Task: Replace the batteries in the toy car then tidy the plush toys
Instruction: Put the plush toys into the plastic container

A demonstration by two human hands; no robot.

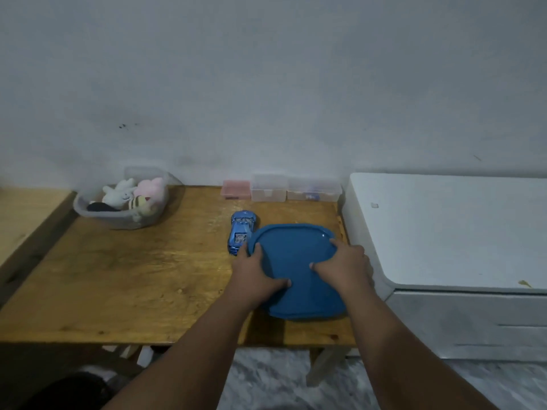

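A blue toy car (241, 230) lies on the wooden table (133, 270), just left of a large blue lid (296, 261). My left hand (254, 270) grips the lid's left edge, thumb on top, and its fingers are close to the car's near end. My right hand (346, 264) holds the lid's right edge. Far left at the back stands a clear tub (118, 220) holding several plush toys (133, 195), white, pink and striped ones among them.
Three small plastic boxes (268, 189) line the wall at the back of the table, one pink and two clear. A white cabinet (458, 232) butts against the table's right side. Another wooden surface (23, 214) lies at the far left.
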